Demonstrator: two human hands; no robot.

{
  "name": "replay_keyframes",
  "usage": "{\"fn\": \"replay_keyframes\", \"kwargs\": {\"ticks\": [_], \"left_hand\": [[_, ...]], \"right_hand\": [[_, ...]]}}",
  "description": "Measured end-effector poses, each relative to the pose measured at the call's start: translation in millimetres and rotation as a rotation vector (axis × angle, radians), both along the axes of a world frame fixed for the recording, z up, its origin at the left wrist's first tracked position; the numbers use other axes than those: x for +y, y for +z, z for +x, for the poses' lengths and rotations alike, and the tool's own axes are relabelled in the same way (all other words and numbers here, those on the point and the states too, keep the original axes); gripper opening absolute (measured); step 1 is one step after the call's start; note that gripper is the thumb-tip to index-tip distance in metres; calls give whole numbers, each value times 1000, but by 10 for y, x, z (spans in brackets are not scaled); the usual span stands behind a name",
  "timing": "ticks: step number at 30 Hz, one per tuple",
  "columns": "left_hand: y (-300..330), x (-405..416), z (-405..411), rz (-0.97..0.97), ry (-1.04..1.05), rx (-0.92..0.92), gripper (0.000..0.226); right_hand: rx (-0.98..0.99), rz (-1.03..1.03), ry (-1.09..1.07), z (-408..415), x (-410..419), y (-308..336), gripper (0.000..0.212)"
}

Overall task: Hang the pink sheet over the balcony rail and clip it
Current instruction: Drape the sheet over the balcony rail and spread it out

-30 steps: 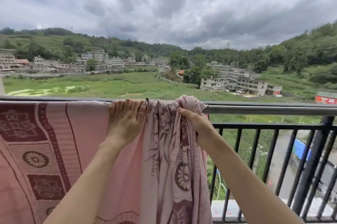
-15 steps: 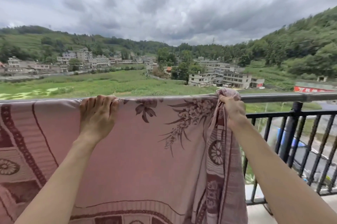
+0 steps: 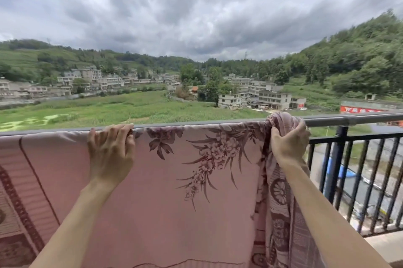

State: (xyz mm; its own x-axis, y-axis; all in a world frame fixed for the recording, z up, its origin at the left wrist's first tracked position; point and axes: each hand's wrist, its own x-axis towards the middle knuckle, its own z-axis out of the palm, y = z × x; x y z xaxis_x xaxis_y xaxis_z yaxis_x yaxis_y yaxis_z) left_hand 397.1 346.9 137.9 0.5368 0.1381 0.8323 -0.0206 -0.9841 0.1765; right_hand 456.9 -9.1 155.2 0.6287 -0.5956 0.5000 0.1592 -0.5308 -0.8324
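Your right hand [image 3: 289, 144] has dragged the bunched sheet [image 3: 174, 180] further along the rail [image 3: 359, 118], fist clenched on it. Left hand [image 3: 110, 152] hooks curled fingers over the covered rail, pinning cloth. Sheet nearly spread; clipping remains.

Pink sheet [image 3: 165, 191] — dark floral print, patterned border at left — draped over the grey balcony rail [image 3: 349, 120], spread flat along it; its right end bunched into hanging folds atop the rail.

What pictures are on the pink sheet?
Dark maroon flowers and leaves on the pink sheet, clearest in the head view.
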Motion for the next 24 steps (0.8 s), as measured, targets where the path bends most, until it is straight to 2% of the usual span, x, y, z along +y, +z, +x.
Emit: {"fn": "replay_keyframes", "kwargs": {"ticks": [3, 6, 9, 11, 15, 17, 20, 24], "left_hand": [[-4, -230, 64, 86, -52, 13, 45], [15, -491, 180, 175, -123, 70, 43], [-13, -514, 282, 220, -121, 81, 43], [-41, -417, 315, 253, -95, 49, 41], [-63, -333, 322, 259, -62, -2, 39], [-57, -385, 306, 183, -33, 7, 41], [-10, -619, 310, 93, -59, 27, 45], [37, -1221, 453, 149, -169, 47, 46]], "right_hand": [[-96, -367, -26, -1, 368, -47, 62], [-236, -624, 142, 5, 906, -35, 50], [-166, -862, 328, 118, 1198, -120, 56], [-138, -961, 293, 252, 1086, -137, 58], [-71, -988, 257, 411, 620, -134, 72], [-85, -977, 296, 428, 536, -127, 61], [-230, -1009, 374, 468, 538, -192, 46], [-452, -905, 446, 487, 501, -232, 40]]}}
